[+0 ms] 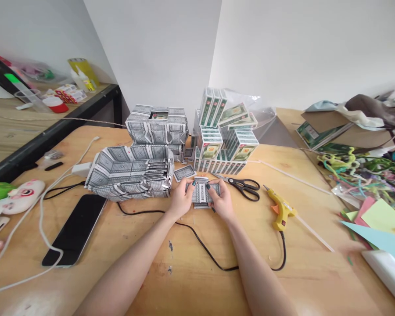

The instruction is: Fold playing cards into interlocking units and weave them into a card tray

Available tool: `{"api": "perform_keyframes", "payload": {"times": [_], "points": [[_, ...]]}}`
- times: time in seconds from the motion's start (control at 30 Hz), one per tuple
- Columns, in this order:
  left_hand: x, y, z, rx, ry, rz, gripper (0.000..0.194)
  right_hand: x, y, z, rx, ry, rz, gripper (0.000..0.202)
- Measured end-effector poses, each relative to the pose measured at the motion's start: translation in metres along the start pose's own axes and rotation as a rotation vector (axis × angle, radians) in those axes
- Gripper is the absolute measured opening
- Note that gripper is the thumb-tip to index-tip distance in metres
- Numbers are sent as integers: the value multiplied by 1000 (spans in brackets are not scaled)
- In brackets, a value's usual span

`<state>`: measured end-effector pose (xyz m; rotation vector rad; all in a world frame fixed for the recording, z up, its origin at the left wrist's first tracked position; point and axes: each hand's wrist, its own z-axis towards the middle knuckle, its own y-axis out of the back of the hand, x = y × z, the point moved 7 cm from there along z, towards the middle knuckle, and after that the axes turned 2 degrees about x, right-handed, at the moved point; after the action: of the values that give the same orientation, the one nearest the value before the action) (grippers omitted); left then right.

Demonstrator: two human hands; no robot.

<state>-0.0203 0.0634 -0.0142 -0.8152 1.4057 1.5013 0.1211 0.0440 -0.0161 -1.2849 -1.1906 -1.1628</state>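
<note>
Between my two hands, low over the table, are interlocked playing cards (202, 193) with grey patterned backs. My left hand (183, 197) pinches their left edge, and my right hand (222, 199) grips the right edge, thumbs on top. The fingers underneath are partly hidden. A loose playing card (184, 173) lies just beyond my left hand. To the left stands an open box built of folded cards (128, 166), with a bundle of cards in its right end. Behind it sits a taller card structure (158, 125). Black-handled scissors (245, 188) lie right of my right hand.
A yellow glue gun (283, 213) with a black cord and a glue stick (316, 232) lie to the right. Boxed card decks (213, 145) are stacked behind my hands. A phone (75, 230) and white cables occupy the left; coloured paper (382, 219) and pipe cleaners (375, 175) the far right.
</note>
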Motion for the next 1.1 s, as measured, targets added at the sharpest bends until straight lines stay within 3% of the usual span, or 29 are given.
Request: {"api": "perform_keyframes", "payload": {"times": [0.53,0.73,0.87,1.0,1.1], "points": [[-2,-1,-2,-6,-63,-37,10,-4,-8,-4,16,-31,-10,26],[5,-7,-3,32,70,-172,14,0,-8,-3,44,-54,55,25],[5,-10,-5,63,116,-305,22,-2,3,1,-42,-35,209,34],[1,-9,-7,71,112,-299,24,-14,13,8,-98,-39,311,45],[-3,-12,-9,134,76,-262,26,-17,23,11,-200,13,290,41]]}}
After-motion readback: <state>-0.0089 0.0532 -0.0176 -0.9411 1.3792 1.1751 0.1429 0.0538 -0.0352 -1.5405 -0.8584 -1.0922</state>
